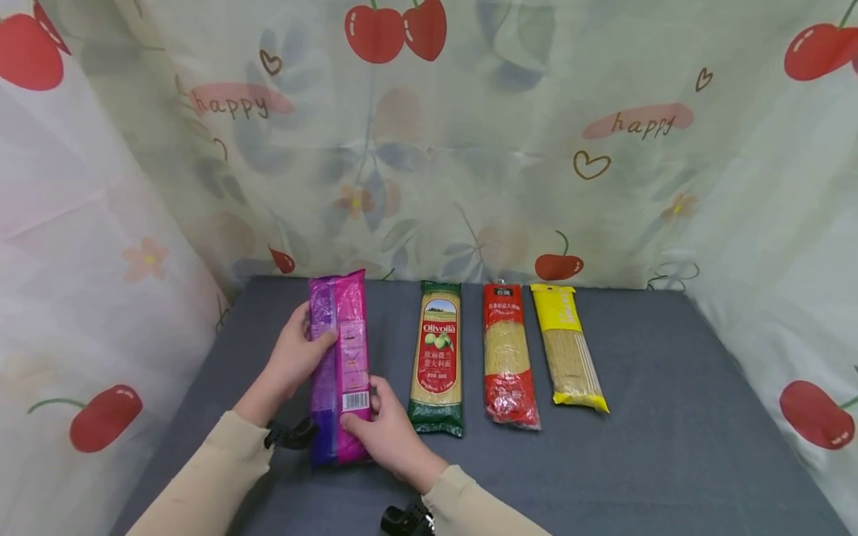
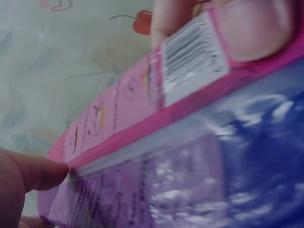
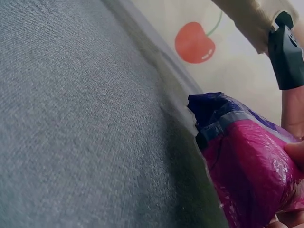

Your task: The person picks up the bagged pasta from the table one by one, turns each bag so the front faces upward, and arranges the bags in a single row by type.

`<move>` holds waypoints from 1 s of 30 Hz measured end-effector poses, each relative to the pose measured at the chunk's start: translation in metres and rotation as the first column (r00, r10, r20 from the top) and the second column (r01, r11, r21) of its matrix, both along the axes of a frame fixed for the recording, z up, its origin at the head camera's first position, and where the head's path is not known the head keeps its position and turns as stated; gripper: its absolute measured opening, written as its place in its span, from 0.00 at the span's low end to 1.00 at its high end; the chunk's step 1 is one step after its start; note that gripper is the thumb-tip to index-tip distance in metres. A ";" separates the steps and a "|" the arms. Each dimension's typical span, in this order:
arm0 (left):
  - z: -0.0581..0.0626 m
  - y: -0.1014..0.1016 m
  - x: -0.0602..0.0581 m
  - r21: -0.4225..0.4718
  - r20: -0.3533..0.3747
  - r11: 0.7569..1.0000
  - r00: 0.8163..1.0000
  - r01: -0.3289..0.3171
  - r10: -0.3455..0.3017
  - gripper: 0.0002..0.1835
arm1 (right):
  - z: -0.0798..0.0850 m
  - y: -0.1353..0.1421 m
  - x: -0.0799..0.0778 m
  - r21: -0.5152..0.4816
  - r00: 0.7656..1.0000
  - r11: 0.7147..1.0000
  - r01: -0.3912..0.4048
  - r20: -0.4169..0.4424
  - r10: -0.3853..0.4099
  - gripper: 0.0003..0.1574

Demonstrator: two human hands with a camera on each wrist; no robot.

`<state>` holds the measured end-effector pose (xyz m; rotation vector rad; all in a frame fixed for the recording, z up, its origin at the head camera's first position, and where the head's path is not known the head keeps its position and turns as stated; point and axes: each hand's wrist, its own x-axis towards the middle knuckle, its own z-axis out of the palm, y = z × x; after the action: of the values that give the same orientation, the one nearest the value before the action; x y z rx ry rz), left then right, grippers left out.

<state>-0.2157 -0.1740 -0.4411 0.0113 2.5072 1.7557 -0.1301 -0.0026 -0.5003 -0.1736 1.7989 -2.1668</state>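
Observation:
Both hands hold a pink and purple plastic packet [image 1: 350, 346] with its barcode side up, at the left of the table. My left hand [image 1: 295, 357] grips the packet's left edge, thumb across the front. Lower down, my right hand [image 1: 395, 441] pinches the right edge, its thumb beside the barcode label [image 1: 355, 400]. Close up in the left wrist view, the wrapper [image 2: 185, 161] looks glossy, with small print. The packet's crimped end [image 3: 213, 111] shows in the right wrist view. What is inside it cannot be seen.
To the right lie a green-ended spaghetti packet [image 1: 438, 357], a red spaghetti packet [image 1: 509, 394] and a yellow spaghetti packet [image 1: 570, 357], side by side on the grey tablecloth [image 1: 670, 417]. A cherry-patterned curtain [image 1: 429, 186] hangs behind and at the sides.

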 end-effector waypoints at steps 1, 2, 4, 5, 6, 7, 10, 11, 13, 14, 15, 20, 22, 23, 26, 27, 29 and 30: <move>0.001 0.002 0.001 -0.014 -0.005 1.000 1.000 0.008 -0.008 0.40 | 0.000 0.001 0.000 -0.004 1.000 1.000 0.006 0.000 -0.006 0.35; 0.002 0.004 0.002 -0.027 -0.010 0.999 1.000 0.018 -0.018 0.41 | 0.000 0.001 -0.001 -0.011 1.000 1.000 0.010 0.002 -0.010 0.35; 0.002 0.008 0.002 -0.045 -0.009 0.999 1.000 0.029 -0.029 0.41 | 0.000 0.002 -0.001 -0.024 1.000 1.000 0.017 0.001 -0.017 0.34; 0.003 0.009 0.002 -0.054 -0.009 0.998 0.999 0.033 -0.033 0.41 | -0.001 0.002 -0.001 -0.032 1.000 0.999 0.022 0.001 -0.022 0.34; 0.003 0.010 0.002 -0.062 -0.013 0.997 0.999 0.037 -0.038 0.41 | 0.000 0.002 -0.001 -0.040 1.000 0.999 0.025 -0.001 -0.025 0.34; 0.003 0.011 0.002 -0.067 -0.016 0.997 0.999 0.042 -0.043 0.41 | 0.000 0.002 -0.001 -0.044 1.000 0.999 0.026 -0.005 -0.027 0.34; 0.003 0.013 0.002 -0.083 -0.029 0.995 0.998 0.049 -0.052 0.41 | 0.000 0.003 0.000 -0.057 0.999 0.998 0.033 -0.015 -0.034 0.33; 0.004 0.014 0.002 -0.096 -0.037 0.994 0.998 0.052 -0.055 0.41 | 0.000 0.003 0.000 -0.056 0.999 0.998 0.037 -0.018 -0.038 0.33; 0.004 0.015 0.002 -0.119 -0.043 0.991 0.997 0.054 -0.059 0.41 | 0.000 0.003 0.000 -0.050 0.998 0.998 0.047 -0.028 -0.048 0.33; 0.004 0.016 0.002 -0.130 -0.047 0.990 0.997 0.053 -0.060 0.42 | 0.000 0.004 0.000 -0.045 0.998 0.998 0.052 -0.035 -0.054 0.34; 0.004 0.017 0.002 -0.143 -0.051 0.988 0.997 0.054 -0.062 0.42 | 0.001 0.004 0.000 -0.041 0.997 0.997 0.058 -0.043 -0.060 0.34; 0.004 0.021 0.003 -0.253 -0.111 0.966 0.991 0.042 -0.073 0.42 | 0.003 0.006 0.000 0.000 0.992 0.997 0.075 -0.105 -0.074 0.35; 0.004 0.024 0.004 -0.294 -0.130 0.955 0.988 0.039 -0.081 0.41 | 0.005 0.007 -0.001 0.028 0.988 0.997 0.078 -0.134 -0.074 0.35; 0.005 0.025 0.004 -0.303 -0.133 0.952 0.988 0.038 -0.082 0.41 | 0.007 0.008 -0.001 0.041 0.986 0.996 0.079 -0.148 -0.072 0.35; 0.007 0.027 0.006 -0.289 -0.119 0.956 0.990 0.042 -0.079 0.40 | 0.012 0.009 -0.002 0.109 0.979 0.990 0.095 -0.188 -0.073 0.35; 0.008 0.027 0.006 -0.278 -0.110 0.960 0.991 0.043 -0.076 0.40 | 0.014 0.010 -0.002 0.146 0.977 0.984 0.106 -0.201 -0.075 0.34; 0.010 0.026 0.007 -0.243 -0.093 0.969 0.993 0.046 -0.071 0.41 | 0.020 0.011 -0.002 0.232 0.968 0.963 0.139 -0.236 -0.083 0.34; 0.011 0.025 0.008 -0.221 -0.084 0.974 0.994 0.051 -0.072 0.42 | 0.023 0.011 -0.002 0.277 0.962 0.948 0.159 -0.257 -0.087 0.34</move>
<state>-0.2076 -0.1490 -0.4304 0.1581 2.7199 1.4798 -0.1316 0.0086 -0.4775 -0.2707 2.3051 -1.9941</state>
